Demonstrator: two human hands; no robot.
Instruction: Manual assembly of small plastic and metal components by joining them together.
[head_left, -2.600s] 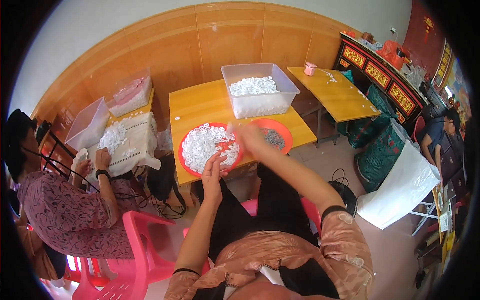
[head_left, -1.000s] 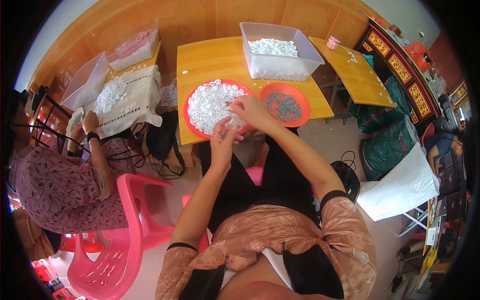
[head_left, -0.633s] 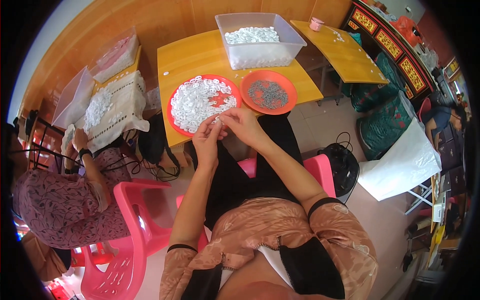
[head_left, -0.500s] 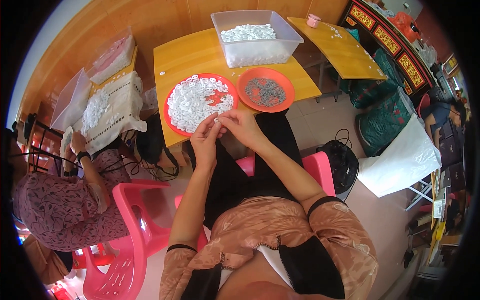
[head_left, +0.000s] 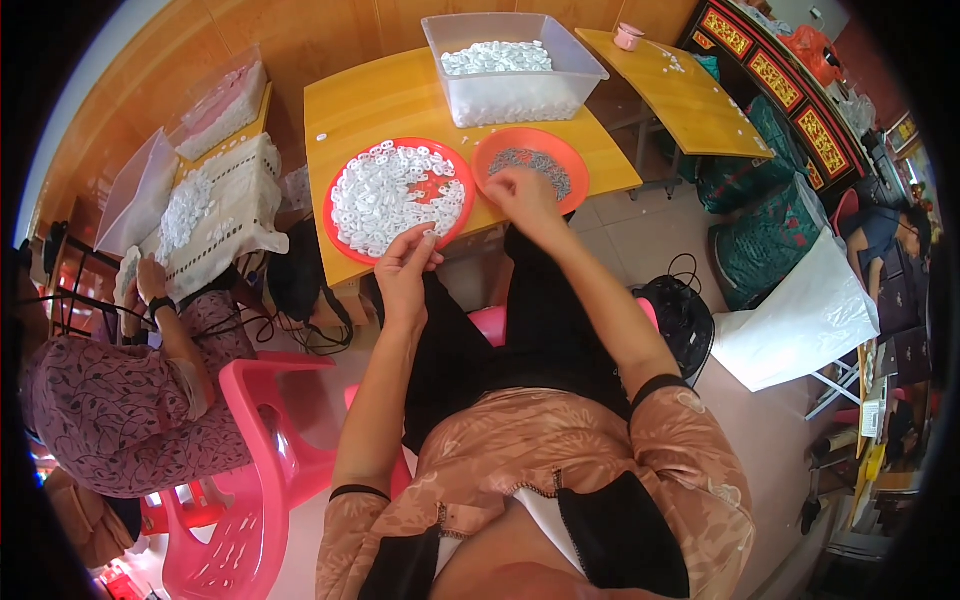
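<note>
A red plate (head_left: 328, 222) heaped with small white plastic pieces (head_left: 380, 200) lies on the table in front of me. At its near edge my left hand (head_left: 408, 265) pinches one small white plastic piece (head_left: 430, 233) between thumb and fingers. Beside it on the right stands an orange plate (head_left: 570, 145) holding many tiny grey metal parts (head_left: 540, 163). My right hand (head_left: 525, 200) reaches over that plate's near left side, its fingers closed together above the grey parts. Whatever sits in those fingertips, if anything, is hidden.
A clear plastic bin (head_left: 515, 100) of white pieces stands behind the plates on the yellow table (head_left: 370, 105). To the left, another person (head_left: 120, 410) works at a cloth-covered table (head_left: 235, 205). A pink chair (head_left: 285, 440) is near my left; a second yellow table (head_left: 690, 105) stands at right.
My right hand has left my left hand and moved right to the orange plate. The left hand has shifted slightly left and down, keeping the white piece.
</note>
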